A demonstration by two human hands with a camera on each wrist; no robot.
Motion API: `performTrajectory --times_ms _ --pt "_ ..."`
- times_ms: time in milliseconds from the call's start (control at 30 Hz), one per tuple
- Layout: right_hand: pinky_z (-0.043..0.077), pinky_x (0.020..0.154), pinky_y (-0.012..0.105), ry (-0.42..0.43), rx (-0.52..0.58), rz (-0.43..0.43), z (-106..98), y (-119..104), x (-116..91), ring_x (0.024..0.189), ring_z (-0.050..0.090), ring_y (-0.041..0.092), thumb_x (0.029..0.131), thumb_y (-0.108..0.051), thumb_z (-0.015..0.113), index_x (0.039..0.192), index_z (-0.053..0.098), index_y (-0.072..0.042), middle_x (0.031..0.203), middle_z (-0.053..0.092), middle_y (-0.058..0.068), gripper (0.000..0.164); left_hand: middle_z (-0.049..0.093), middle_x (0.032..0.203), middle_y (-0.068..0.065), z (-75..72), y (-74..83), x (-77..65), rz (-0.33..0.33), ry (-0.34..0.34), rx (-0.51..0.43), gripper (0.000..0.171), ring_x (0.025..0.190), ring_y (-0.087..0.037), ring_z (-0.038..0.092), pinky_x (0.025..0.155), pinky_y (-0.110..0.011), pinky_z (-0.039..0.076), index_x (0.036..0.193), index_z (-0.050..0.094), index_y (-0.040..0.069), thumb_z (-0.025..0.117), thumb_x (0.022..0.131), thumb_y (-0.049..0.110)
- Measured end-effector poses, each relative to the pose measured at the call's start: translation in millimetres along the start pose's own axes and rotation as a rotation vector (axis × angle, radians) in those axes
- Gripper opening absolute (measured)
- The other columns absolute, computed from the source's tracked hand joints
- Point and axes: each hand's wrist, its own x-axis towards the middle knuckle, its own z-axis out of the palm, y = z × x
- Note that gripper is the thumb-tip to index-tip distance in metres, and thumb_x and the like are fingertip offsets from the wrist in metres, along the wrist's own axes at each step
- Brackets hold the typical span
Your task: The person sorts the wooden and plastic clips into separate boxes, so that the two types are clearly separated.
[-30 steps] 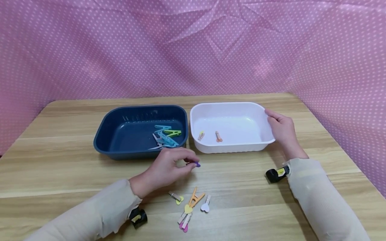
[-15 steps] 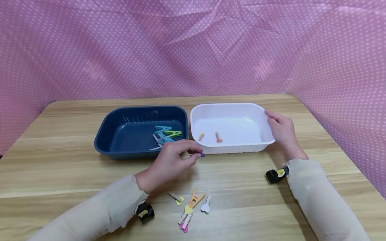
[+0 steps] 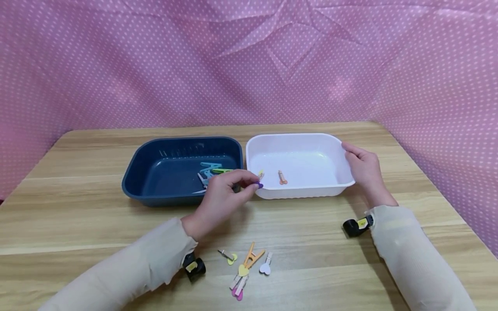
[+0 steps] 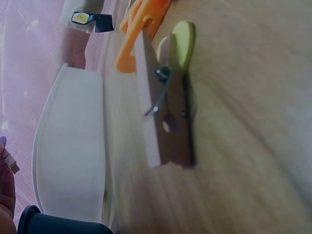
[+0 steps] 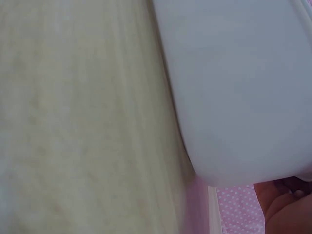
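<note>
Left hand (image 3: 225, 194) pinches clothespin (image 4: 10, 162), probably light, stiff, best held by its wooden sides; right hand (image 3: 363, 170) grips white tub (image 3: 307, 192) one end.

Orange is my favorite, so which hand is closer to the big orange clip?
Left. The left hand is beyond the big orange clip, slightly left; the right hand is farther off, holding the white bin at its right end.
</note>
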Motion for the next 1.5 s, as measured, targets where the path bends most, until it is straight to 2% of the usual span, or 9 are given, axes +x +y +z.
performTrajectory --times_ms 267,800,1033,1200,1500 --pt "0.042 0.099 0.042 0.003 0.004 0.002 -0.6 -0.5 1.6 0.126 0.044 0.029 0.099 -0.028 0.032 0.139 0.04 -0.013 0.145 0.036 0.009 0.044 0.069 0.094 0.003 2.3 -0.6 6.6 -0.009 0.055 -0.02 0.012 0.08 -0.008 0.058 0.069 -0.027 0.053 0.096 0.07 0.012 0.066 0.085 0.01" --pt "0.042 0.099 0.041 0.013 -0.005 -0.006 -0.5 -0.3 2.8 0.126 0.044 0.028 0.099 -0.026 0.033 0.138 0.042 -0.013 0.144 0.038 0.009 0.043 0.068 0.089 0.002 12.6 4.2 29.8 -0.134 0.074 -0.046 0.012 0.077 -0.015 0.054 0.065 -0.024 0.05 0.095 0.07 0.009 0.066 0.085 0.014" --pt "0.041 0.1 0.042 0.014 0.0 -0.01 -0.1 0.7 2.9 0.126 0.044 0.028 0.099 -0.025 0.033 0.138 0.043 -0.012 0.144 0.038 0.009 0.042 0.067 0.09 0.001 15.7 4.9 38.5 -0.156 0.079 -0.022 0.011 0.079 -0.014 0.056 0.068 -0.023 0.052 0.095 0.07 0.009 0.065 0.086 0.014" --pt "0.041 0.1 0.042 0.012 0.007 -0.01 0.5 1.6 2.4 0.126 0.043 0.028 0.099 -0.026 0.033 0.138 0.042 -0.012 0.144 0.038 0.009 0.043 0.067 0.09 0.0 17.6 4.6 43.1 -0.175 0.076 -0.047 0.01 0.081 -0.014 0.057 0.07 -0.024 0.053 0.094 0.069 0.01 0.065 0.086 0.013" --pt "0.041 0.1 0.041 0.021 0.012 -0.008 1.1 2.7 2.6 0.127 0.043 0.028 0.099 -0.026 0.034 0.138 0.043 -0.013 0.144 0.038 0.008 0.042 0.066 0.099 -0.006 17.2 0.3 46.2 -0.215 0.105 -0.078 0.019 0.09 -0.014 0.059 0.082 -0.026 0.052 0.103 0.067 0.004 0.066 0.085 0.013"
